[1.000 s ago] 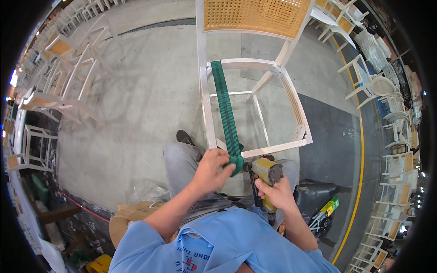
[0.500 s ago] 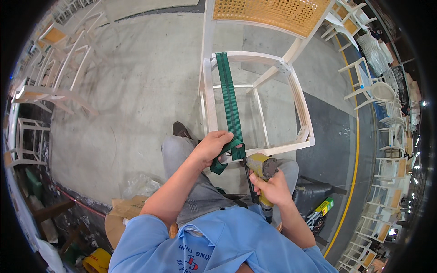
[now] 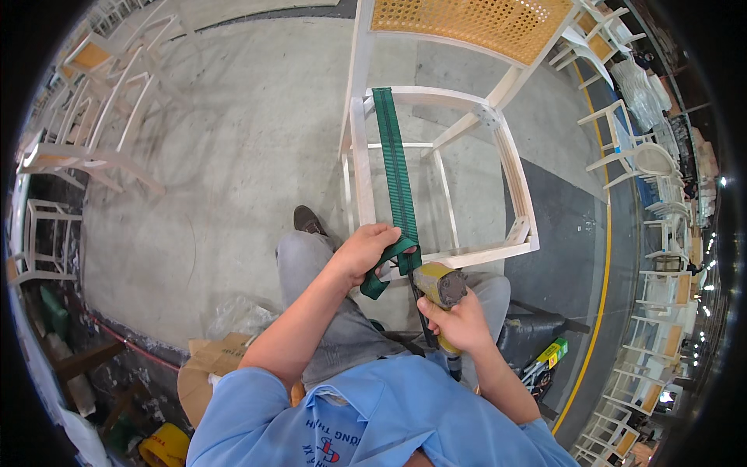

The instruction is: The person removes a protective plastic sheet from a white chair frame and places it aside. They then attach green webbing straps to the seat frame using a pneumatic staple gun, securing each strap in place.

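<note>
A pale wooden chair frame with a woven cane back stands in front of me, its seat open. A green webbing strap runs across the seat opening from the far rail to the near rail. My left hand grips the strap's near end at the front rail, and the loose tail folds under my fingers. My right hand holds a yellow staple gun, its nose against the front rail just right of the strap.
Unfinished white chair frames are stacked at the left, and more chairs line the right beyond a yellow floor line. Cardboard and a plastic bag lie by my left leg. A black stool stands at my right.
My left hand has shifted slightly up toward the front rail, pulling the strap tauter. The staple gun has risen with my right hand to the rail beside the strap.
</note>
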The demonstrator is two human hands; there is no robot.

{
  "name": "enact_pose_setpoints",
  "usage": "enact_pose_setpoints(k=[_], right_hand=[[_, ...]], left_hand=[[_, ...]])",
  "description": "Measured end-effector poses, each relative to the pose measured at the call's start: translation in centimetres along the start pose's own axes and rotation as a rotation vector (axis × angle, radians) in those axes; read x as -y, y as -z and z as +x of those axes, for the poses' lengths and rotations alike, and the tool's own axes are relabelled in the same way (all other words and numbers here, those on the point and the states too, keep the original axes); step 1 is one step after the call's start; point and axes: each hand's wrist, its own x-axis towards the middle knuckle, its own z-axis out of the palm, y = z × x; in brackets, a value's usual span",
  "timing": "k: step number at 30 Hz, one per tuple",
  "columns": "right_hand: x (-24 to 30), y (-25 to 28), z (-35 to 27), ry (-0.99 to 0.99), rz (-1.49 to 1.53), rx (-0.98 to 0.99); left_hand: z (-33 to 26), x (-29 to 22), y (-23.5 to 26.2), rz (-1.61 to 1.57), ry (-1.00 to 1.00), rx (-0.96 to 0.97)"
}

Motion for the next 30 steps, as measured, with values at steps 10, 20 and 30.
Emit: enact_pose_setpoints(k=[10, 20, 30], right_hand=[[0.3, -0.9, -0.1, -0.059, -0.031, 0.013], [-4.4, 15.0, -10.9, 0.215, 0.199, -0.642], [-28.8, 27.8, -14.4, -0.236, 0.768, -0.860]], left_hand=[[-0.4, 0.3, 0.1, -0.080, -0.040, -0.001], [-4.2, 5.6, -4.7, 0.029, -0.013, 0.007], [-1.9, 10.8, -6.5, -0.382, 0.082, -0.100]])
